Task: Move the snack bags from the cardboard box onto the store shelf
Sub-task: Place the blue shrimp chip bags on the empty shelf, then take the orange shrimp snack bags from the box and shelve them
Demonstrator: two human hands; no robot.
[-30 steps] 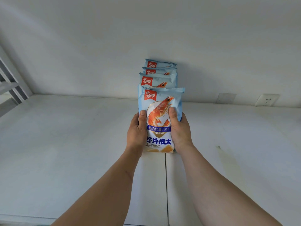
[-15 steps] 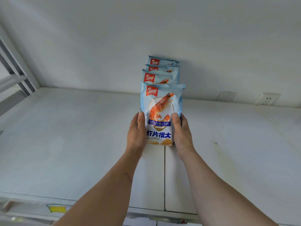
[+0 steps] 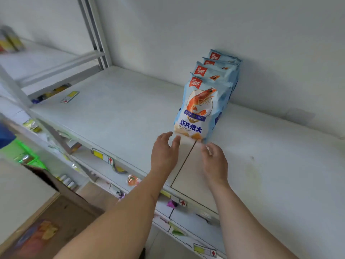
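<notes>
At far left, a cardboard box (image 3: pixel 61 187) is seen low in the blurred view, with what looks like colourful packaging lying inside it, too smeared to be made out. Above it, lower shelves cluttered with small goods are glimpsed, their front edges fitted with price tags (image 3: pixel 102 157) marked in yellow and with red arrows. A grey metal upright (image 3: pixel 95 32) is set at the back corner of the white store shelf (image 3: pixel 115 109), whose surface is split by a dark seam between two panels.

The left hand (image 3: pixel 164 154) is held over the shelf with fingers relaxed and slightly spread, nothing gripped, its fingertips just short of the front bag's lower edge. The snack bags (image 3: pixel 200 107), pale blue packets printed with a red prawn and blue lettering, are stood upright in a row of four, one behind another, running back to the white wall (image 3: pixel 205 25); the front bag is placed over the seam. The right hand (image 3: pixel 214 161) is likewise released, fingers loosely bent, just beside the front bag's lower right corner without touching it. Both bare forearms are extended from the bottom of the frame toward the row.
</notes>
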